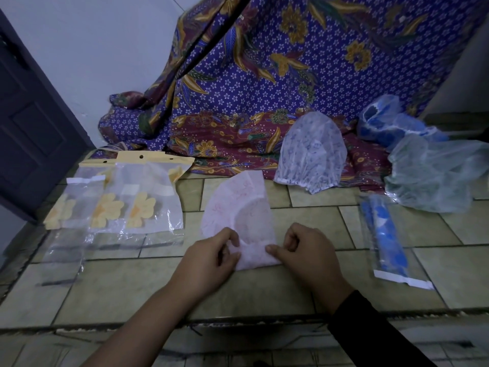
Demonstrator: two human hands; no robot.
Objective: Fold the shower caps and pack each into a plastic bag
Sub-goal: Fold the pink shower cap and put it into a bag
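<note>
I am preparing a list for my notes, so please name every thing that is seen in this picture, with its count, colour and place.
pink shower cap: one, pale pink, centre, on the tiles
white shower cap: one, white with bluish print, behind centre
blue shower cap: one, blue, far right, at the back
green shower cap: one, pale green, right
packed bag: one, clear, blue cap inside, right
empty plastic bags: at least three, clear with yellow flowers, left, overlapping
batik cloth: one, purple and maroon, back
door: one, dark, left
tiled surface: one, beige, under everything
left hand: one, pinches the pink cap's near edge
right hand: one, pinches the same edge
</note>
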